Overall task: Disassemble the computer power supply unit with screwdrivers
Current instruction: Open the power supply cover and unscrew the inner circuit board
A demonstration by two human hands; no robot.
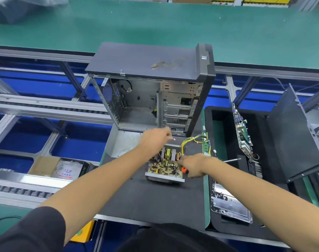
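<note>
Hands [157,137], 2, power supply [165,165], 1, screwdriver [184,170]

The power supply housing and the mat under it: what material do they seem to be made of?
Power supply housing: likely bare sheet metal; thin, pale grey walls with a dull shine. Mat: probably rubber or foam; matte black, no reflections.

We see the PSU [165,165] open on the black mat, lid off, tan board with yellow transformer and heatsinks exposed in its grey tray. Yellow wires [195,140] loop off its far right corner. An orange-handled screwdriver [184,170] lies against its right edge.
</note>
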